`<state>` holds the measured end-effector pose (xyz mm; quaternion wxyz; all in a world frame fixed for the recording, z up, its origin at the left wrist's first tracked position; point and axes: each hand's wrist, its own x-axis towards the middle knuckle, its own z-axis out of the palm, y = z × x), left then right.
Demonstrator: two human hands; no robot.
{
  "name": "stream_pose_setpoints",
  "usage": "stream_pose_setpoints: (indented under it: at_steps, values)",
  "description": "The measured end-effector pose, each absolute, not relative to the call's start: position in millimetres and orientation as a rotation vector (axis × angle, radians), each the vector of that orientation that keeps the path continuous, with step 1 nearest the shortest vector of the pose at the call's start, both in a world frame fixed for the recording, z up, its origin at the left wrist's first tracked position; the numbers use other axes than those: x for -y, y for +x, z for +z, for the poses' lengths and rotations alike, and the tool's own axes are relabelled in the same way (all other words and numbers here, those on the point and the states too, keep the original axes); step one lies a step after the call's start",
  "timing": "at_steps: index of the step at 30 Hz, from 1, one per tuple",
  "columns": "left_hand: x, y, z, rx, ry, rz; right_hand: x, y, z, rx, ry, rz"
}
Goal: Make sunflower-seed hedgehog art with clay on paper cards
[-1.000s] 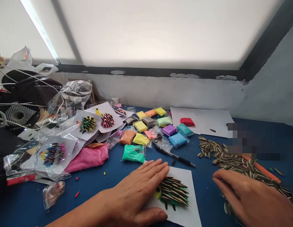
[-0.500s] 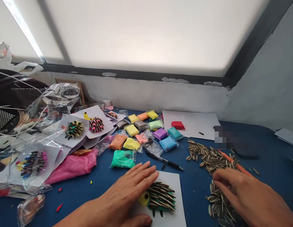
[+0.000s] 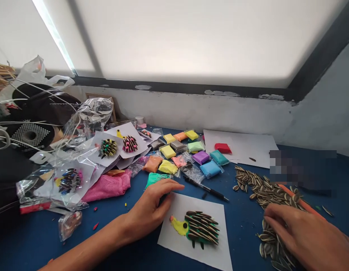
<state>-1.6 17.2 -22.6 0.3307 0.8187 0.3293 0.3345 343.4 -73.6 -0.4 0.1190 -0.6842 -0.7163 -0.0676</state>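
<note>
My left hand (image 3: 154,205) is open, thumb apart from the fingers, at the upper left corner of a white paper sheet (image 3: 169,233). On that sheet lies a clay hedgehog (image 3: 180,227) with a yellow head, a black eye and a green body. Rows of striped sunflower seeds (image 3: 204,226) stick out as its spines, and two dark legs show below. To the right, my right hand (image 3: 310,233) has its fingers pinched together over a long pile of sunflower seeds (image 3: 272,190). What its fingertips hold, if anything, is hidden.
Packets of coloured clay (image 3: 201,157) lie behind the sheet, with a black pen (image 3: 208,190) in front. Finished hedgehog sheets (image 3: 131,143), a pink cloth (image 3: 109,188) and clear plastic wrap (image 3: 95,113) crowd the left. An orange stick (image 3: 307,208) lies by the seeds.
My left hand has lifted off the hedgehog's head and drawn left, uncovering it. The right hand stays at the seed pile. The whole view has shifted, so the table's things appear further right.
</note>
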Motion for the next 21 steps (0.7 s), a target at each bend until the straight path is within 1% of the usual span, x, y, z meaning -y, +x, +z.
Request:
stream_pose_setpoints:
  at_steps: [6, 12, 18, 21]
  values:
    - [-21, 10, -14, -0.815, 2.206, 0.878, 65, 330, 12, 2.008, -1.889, -0.388]
    - [-38, 20, -23, -0.732, 2.364, 0.860, 62, 337, 2, 2.019, -1.891, -0.575]
    - [-47, 24, -36, -0.713, 2.490, 0.853, 55, 338, -4, 2.073, -1.848, -0.509]
    - [-45, 23, -35, -0.713, 2.537, 0.824, 51, 335, -12, 2.073, -1.849, -0.530]
